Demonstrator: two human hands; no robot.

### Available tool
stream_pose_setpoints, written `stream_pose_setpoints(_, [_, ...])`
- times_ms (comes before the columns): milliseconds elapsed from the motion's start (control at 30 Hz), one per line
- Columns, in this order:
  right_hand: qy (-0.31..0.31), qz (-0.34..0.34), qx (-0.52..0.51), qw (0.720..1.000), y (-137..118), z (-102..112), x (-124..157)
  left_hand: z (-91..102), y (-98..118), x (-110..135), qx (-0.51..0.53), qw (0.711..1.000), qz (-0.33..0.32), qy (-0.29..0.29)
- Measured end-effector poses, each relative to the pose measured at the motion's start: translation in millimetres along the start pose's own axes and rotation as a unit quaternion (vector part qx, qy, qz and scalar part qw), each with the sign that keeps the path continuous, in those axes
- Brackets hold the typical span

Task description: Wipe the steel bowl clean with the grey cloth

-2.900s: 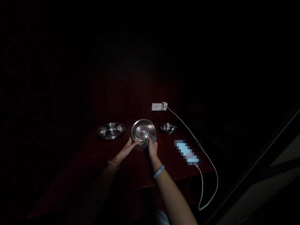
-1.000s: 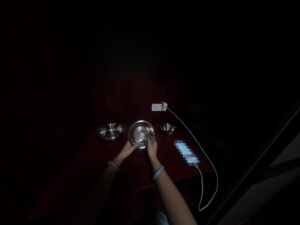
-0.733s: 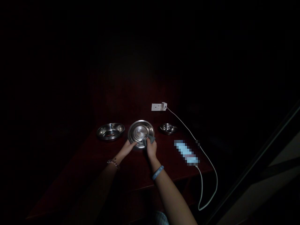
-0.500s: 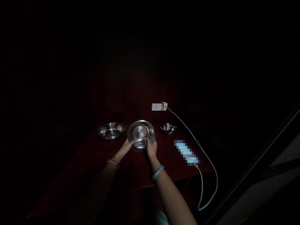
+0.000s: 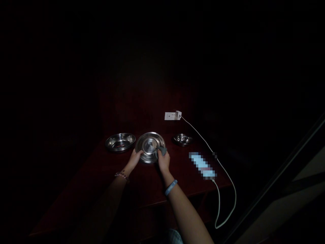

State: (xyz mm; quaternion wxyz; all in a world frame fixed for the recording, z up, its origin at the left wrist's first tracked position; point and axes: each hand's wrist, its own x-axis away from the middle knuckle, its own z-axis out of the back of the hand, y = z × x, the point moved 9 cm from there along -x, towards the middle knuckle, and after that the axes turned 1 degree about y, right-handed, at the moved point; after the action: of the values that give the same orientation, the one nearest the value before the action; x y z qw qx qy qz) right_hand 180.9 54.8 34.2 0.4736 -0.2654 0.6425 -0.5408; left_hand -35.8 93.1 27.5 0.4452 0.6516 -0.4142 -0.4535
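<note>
In the head view, I am seeing the left hand (image 5: pixel 133 160) gripping the steel plate (image 5: pixel 149 145) by its lower-left rim. The right hand (image 5: pixel 164 161) is pinching a grey cloth (image 5: pixel 162 150) against its lower right. Just beyond both hands, touching each side, the tilted plate is facing me, its round outline showing no long axis.

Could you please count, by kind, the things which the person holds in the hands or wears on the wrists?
Round metal dish, in the left hand: 1
Grey cloth, in the right hand: 1
Beaded bracelet: 1
Blue wristband: 1
Total: 4
</note>
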Motion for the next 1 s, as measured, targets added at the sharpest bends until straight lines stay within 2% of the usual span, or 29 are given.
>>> stream_pose_setpoints(133, [-0.002,-0.011,0.006,1.000,1.2,0.5,0.0,2.3,-3.7,2.4,-0.003,1.000,0.018,0.022])
stream_pose_setpoints(433, [0.015,-0.021,-0.013,1.000,5.9,2.7,-3.9,-10.4,-15.5,1.1,0.005,0.999,-0.013,-0.032])
stream_pose_setpoints(567, [0.020,-0.016,-0.025,0.999,7.9,3.1,-4.9,-15.0,-10.9,2.2,-0.005,0.998,-0.040,-0.048])
stream_pose_setpoints(700, [0.025,-0.028,-0.036,0.999,12.8,3.6,-6.4,-24.6,-8.7,8.8,-0.024,0.994,-0.062,-0.090])
stream_pose_setpoints(867, [0.026,-0.040,-0.042,0.998,18.3,1.7,-8.3,-40.4,-16.3,18.1,-0.022,0.983,-0.050,-0.176])
stream_pose_setpoints(1000, [0.033,-0.046,-0.038,0.998,20.1,2.0,-8.6,-40.5,-19.2,18.5,-0.022,0.983,-0.026,-0.179])
